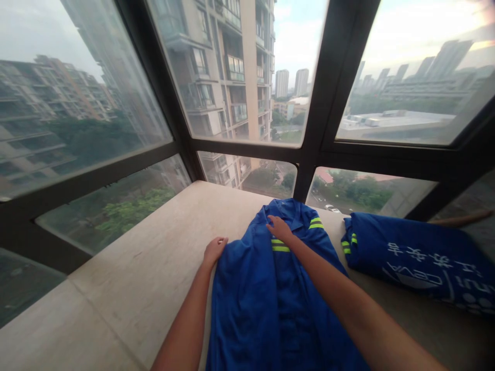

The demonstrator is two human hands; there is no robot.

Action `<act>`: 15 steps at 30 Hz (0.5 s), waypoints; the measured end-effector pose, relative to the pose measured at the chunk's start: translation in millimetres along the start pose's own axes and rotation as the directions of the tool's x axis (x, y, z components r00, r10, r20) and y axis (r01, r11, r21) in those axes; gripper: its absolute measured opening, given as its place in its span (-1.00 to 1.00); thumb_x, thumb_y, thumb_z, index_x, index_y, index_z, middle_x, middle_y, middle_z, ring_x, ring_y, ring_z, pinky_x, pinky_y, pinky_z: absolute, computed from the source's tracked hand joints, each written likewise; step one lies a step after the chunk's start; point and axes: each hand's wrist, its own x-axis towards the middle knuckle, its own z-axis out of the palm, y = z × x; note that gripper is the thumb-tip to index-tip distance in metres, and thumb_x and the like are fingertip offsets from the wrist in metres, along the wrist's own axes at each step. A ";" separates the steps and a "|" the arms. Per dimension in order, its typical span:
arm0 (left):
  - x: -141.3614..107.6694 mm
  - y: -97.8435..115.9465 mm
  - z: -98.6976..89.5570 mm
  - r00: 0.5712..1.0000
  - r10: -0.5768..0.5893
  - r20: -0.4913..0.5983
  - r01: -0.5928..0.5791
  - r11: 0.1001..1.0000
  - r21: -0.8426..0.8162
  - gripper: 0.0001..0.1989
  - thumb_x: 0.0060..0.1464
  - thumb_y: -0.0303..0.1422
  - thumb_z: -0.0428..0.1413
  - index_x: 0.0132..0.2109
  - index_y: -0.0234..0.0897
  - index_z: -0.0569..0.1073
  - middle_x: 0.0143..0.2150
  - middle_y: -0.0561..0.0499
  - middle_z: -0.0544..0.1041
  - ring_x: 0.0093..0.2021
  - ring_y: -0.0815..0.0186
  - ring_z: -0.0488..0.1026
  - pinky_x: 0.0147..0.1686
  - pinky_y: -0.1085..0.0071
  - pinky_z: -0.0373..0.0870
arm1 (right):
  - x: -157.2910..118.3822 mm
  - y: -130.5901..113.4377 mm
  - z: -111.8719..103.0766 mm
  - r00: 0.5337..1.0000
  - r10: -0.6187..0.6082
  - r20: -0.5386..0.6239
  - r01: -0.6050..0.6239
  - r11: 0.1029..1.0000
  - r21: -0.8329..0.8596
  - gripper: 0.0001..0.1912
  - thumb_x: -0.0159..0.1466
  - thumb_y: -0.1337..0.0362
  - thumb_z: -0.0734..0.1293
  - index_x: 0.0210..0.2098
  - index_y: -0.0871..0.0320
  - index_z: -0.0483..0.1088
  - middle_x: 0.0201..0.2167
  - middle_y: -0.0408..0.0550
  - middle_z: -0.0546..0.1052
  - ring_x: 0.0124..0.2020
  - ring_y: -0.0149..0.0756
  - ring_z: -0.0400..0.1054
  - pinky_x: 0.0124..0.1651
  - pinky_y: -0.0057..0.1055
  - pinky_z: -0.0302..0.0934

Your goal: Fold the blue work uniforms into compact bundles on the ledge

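Observation:
A blue jacket (247, 288) with yellow-green and grey stripes lies spread on the pale stone sill, its collar toward the window. At the jacket's left shoulder edge, my left hand (215, 250) has its fingers closed on the fabric. My right hand (280, 229) rests on the upper front of the jacket, below the collar and just above a chest stripe, with its fingers apart. The lower end of the jacket runs out of view at the bottom.
A folded blue garment (410, 257) with white lettering lies to the right of the jacket. The stone sill (154, 263) extends to the left. Dark window frames (247, 149) and glass enclose the far and left sides, with buildings and trees outside.

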 end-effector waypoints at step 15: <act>-6.8 -24.9 4.7 0.994 0.108 -0.033 -0.103 0.987 0.124 -0.64 0.21 -0.14 -0.04 -0.28 -0.24 0.56 -0.29 -0.04 0.62 -0.24 0.22 0.51 -0.23 0.40 0.31 | 94.7 -13.8 17.2 0.925 -0.318 0.206 0.336 0.940 -0.060 -0.81 0.30 0.27 0.31 -0.30 0.07 0.59 -0.17 0.04 0.60 0.02 -0.10 0.30 0.18 -0.18 -0.06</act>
